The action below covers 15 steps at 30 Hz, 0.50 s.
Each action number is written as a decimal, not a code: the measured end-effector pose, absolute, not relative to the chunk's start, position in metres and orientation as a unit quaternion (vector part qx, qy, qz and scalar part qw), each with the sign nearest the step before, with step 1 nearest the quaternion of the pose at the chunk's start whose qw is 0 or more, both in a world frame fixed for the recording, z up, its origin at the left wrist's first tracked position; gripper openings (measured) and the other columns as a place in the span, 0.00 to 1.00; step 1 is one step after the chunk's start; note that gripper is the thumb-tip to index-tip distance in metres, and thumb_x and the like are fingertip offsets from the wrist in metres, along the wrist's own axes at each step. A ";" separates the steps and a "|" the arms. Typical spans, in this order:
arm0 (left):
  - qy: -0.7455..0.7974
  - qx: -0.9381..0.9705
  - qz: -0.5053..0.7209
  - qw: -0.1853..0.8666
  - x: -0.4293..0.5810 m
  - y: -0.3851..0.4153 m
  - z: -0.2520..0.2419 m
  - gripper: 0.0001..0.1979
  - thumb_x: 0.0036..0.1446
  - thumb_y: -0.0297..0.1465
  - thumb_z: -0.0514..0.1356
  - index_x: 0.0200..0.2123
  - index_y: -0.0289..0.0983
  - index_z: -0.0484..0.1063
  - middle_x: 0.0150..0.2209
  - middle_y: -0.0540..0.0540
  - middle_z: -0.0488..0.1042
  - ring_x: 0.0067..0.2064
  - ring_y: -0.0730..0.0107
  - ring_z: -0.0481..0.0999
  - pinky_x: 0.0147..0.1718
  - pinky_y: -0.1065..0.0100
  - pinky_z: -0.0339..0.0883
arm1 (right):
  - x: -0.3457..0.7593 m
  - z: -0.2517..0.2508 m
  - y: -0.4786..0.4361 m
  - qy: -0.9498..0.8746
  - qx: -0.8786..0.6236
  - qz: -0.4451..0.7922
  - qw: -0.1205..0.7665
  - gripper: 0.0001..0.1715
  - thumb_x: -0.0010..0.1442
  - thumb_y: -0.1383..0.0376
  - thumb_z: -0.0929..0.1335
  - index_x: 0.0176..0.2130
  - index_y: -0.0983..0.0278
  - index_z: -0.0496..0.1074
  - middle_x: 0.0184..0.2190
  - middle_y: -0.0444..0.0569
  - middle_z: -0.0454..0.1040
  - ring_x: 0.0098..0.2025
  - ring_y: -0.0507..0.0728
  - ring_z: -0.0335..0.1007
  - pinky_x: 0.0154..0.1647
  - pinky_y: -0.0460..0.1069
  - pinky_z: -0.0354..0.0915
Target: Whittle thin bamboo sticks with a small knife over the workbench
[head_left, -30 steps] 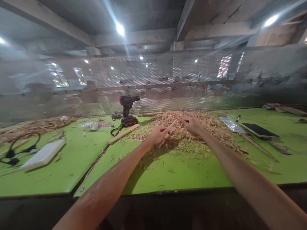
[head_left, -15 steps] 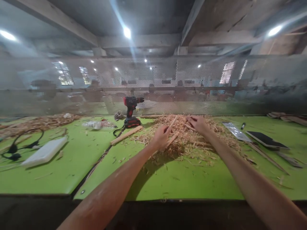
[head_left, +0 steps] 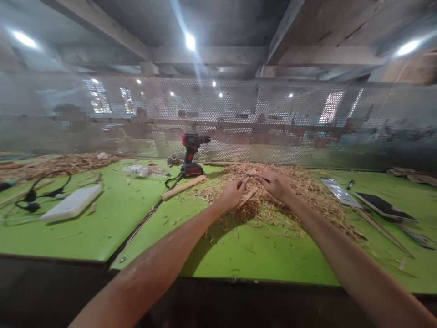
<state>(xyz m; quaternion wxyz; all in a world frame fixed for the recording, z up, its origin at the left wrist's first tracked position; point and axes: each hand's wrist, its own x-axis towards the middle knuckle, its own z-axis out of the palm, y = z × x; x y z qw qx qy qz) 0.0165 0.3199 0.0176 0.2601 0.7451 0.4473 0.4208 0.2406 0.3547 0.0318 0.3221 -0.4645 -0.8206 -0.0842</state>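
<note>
My left hand [head_left: 234,193] is closed round a thin wooden stick [head_left: 246,180], whose end shows past the thumb. Opposite it, my right hand [head_left: 275,184] has its fingers pinched on a small knife [head_left: 250,175]; the thin dark blade points left, over the stick, and the handle is hidden. The two hands are close together above a heap of wood shavings [head_left: 300,191]. Just below the left fingers is another pale strip of wood [head_left: 248,197].
A cordless drill [head_left: 191,155] stands behind a flat wood strip [head_left: 183,187] on the green bench top [head_left: 143,205]. Leftward are a plastic bottle [head_left: 145,171], a white block [head_left: 73,203] and black cables. At right lie a clear packet [head_left: 338,191] and a dark flat pad [head_left: 384,206]. Mesh panel behind.
My right hand has come left and slightly down, toward my left hand, and the knife blade now shows. The stick's end stands out less. The whole view has shifted a little.
</note>
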 end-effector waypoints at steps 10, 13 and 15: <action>0.445 0.758 0.401 0.259 0.016 0.323 0.011 0.18 0.67 0.36 0.55 0.23 0.39 0.67 0.20 0.53 0.62 0.26 0.69 0.61 0.28 0.66 0.50 | 0.258 0.028 0.354 -0.761 -0.563 -0.079 0.313 0.20 0.71 0.54 0.65 0.47 0.55 0.86 0.48 0.52 0.85 0.46 0.64 0.80 0.41 0.52 0.69; 0.434 0.756 0.408 0.272 0.013 0.324 0.013 0.17 0.67 0.39 0.55 0.25 0.39 0.67 0.19 0.55 0.59 0.24 0.70 0.60 0.27 0.67 0.50 | 0.288 0.028 0.359 -0.683 -0.638 -0.054 0.351 0.21 0.68 0.53 0.67 0.46 0.61 0.86 0.42 0.56 0.85 0.40 0.63 0.79 0.36 0.51 0.66; 0.434 0.745 0.422 0.280 0.011 0.326 0.014 0.17 0.67 0.39 0.54 0.26 0.39 0.67 0.19 0.55 0.58 0.24 0.71 0.59 0.26 0.68 0.50 | 0.309 0.030 0.361 -0.641 -0.667 -0.050 0.376 0.26 0.69 0.53 0.66 0.45 0.68 0.86 0.33 0.59 0.84 0.33 0.63 0.78 0.31 0.51 0.63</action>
